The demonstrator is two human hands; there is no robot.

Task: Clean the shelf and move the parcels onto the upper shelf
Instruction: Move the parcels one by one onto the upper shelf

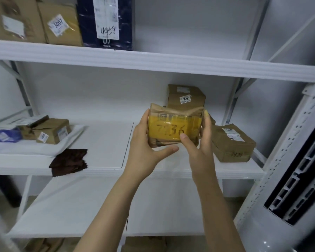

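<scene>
parcel-moving looks like the step in hand in the head view: the left hand (144, 142) and right hand (200, 140) each clasp one end of a brown paper parcel (171, 130) banded in yellow tape with a handwritten number, fingers curled behind it and thumbs on its front, so both hands are closed round it. it is held clear of the middle shelf (105, 142), in front of a cardboard box (186, 96) labelled 3090 and just left of a flatter brown parcel (233, 142) lying on that shelf. my guess is the next move calls for a lift over the lip of the upper shelf (171, 66), then a set-down in the bare stretch right of the dark blue box (105, 20) and the brown boxes (60, 24) standing there. a dark cloth (69, 161) lies crumpled at the middle shelf's front edge, partly hanging over, so the wiping seems done or set aside. small boxes (51, 130) sit at the left end. shelving is white metal against a white wall, with a lower shelf (71, 206) beneath and a perforated white upright (289, 151) at the right
</scene>
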